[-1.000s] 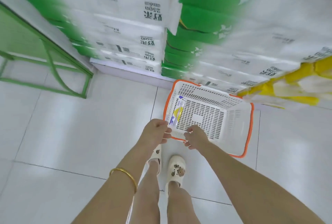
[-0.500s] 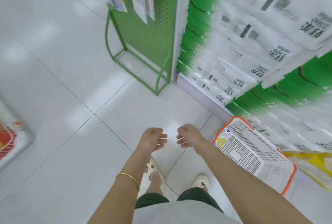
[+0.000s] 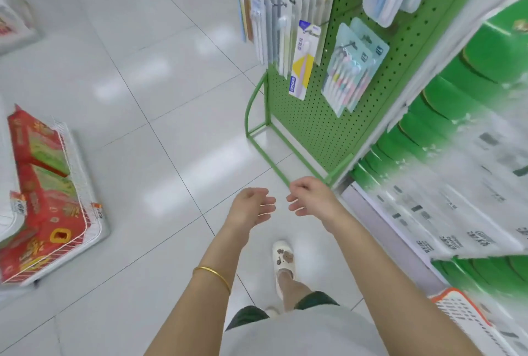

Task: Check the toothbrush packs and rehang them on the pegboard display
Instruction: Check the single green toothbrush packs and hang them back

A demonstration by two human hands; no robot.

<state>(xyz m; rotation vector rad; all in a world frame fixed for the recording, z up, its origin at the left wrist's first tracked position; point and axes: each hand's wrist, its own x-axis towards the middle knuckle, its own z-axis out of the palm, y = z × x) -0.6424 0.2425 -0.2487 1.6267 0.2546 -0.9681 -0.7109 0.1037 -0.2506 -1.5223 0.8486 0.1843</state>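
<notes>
A green pegboard stand (image 3: 311, 124) rises at the upper right, with toothbrush packs on its hooks. One white, yellow and blue single pack (image 3: 303, 61) hangs beside a teal multi-brush pack (image 3: 353, 67), and a row of slim packs (image 3: 268, 13) hangs further up. My left hand (image 3: 249, 208) and my right hand (image 3: 311, 196) hover side by side over the floor, below the stand's foot. Both are loosely curled and hold nothing. The orange-rimmed white basket (image 3: 457, 315) shows only a corner at the lower right.
Green and white tissue packs (image 3: 457, 155) are stacked along the right. A wire rack with red boxes (image 3: 40, 193) stands at the left. Grey floor tiles lie between them. My foot in a white clog (image 3: 283, 258) is below my hands.
Both hands have left the basket rim, where they were a second ago. My view has swung left and up from the basket to the pegboard stand.
</notes>
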